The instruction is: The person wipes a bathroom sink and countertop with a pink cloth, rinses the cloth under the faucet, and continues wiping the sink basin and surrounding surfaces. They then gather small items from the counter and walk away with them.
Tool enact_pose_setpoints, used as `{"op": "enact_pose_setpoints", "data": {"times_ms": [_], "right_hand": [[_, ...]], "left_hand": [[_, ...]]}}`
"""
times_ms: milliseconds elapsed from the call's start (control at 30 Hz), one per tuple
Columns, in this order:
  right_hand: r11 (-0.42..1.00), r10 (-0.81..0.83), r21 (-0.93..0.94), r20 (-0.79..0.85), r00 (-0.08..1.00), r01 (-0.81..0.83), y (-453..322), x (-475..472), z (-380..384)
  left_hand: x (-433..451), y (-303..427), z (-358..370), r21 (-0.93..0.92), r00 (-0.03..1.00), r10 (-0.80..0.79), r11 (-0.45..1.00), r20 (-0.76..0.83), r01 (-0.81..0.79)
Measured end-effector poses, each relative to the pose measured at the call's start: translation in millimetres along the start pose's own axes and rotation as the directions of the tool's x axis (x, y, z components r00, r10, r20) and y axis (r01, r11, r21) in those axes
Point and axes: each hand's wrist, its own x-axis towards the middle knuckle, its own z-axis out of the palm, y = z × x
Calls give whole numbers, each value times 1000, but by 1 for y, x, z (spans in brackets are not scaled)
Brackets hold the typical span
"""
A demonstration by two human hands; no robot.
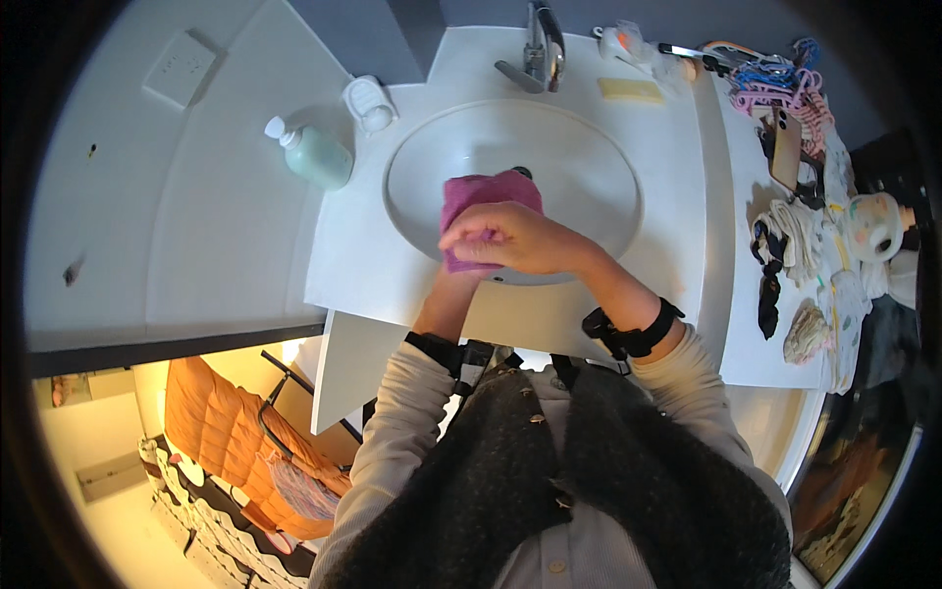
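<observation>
A pink cloth (491, 191) is bunched over the near left part of an oval white washbasin (589, 177). My right hand (508, 234) lies across the cloth with its fingers curled against it; whether they pinch it cannot be told. Beneath the cloth is my left hand (460, 274), mostly hidden, with only the wrist side showing. Behind the basin stands a chrome faucet (543, 59) with its lever to the left. The dark drain (522, 172) shows just past the cloth.
Left of the basin are a pump bottle (318, 157) and a white soap dish (369, 103). A yellow bar or sponge (631, 90) lies back right. On the right-hand counter are clothes hangers (773, 85), a phone (786, 149) and crumpled cloths (795, 239). An open white cabinet door (353, 368) juts out below.
</observation>
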Motion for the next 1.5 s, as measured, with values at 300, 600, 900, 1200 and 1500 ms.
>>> {"op": "enact_pose_setpoints", "data": {"times_ms": [300, 600, 900, 1200, 1500], "right_hand": [[532, 458, 843, -368, 809, 82, 85, 16, 13], [911, 396, 372, -910, 127, -175, 110, -15, -13], [969, -17, 133, -803, 596, 206, 96, -63, -58], [984, 88, 162, -792, 605, 69, 48, -94, -63], [495, 406, 570, -819, 405, 656, 76, -100, -73]], "left_hand": [[20, -7, 21, -112, 985, -22, 993, 171, 42], [45, -48, 43, 121, 989, -129, 985, 67, 120], [57, -30, 114, 803, 815, -181, -151, 551, -576], [53, -70, 104, 795, 796, -265, -142, 544, -590], [19, -71, 131, 763, 703, -320, 118, 635, -635]]}}
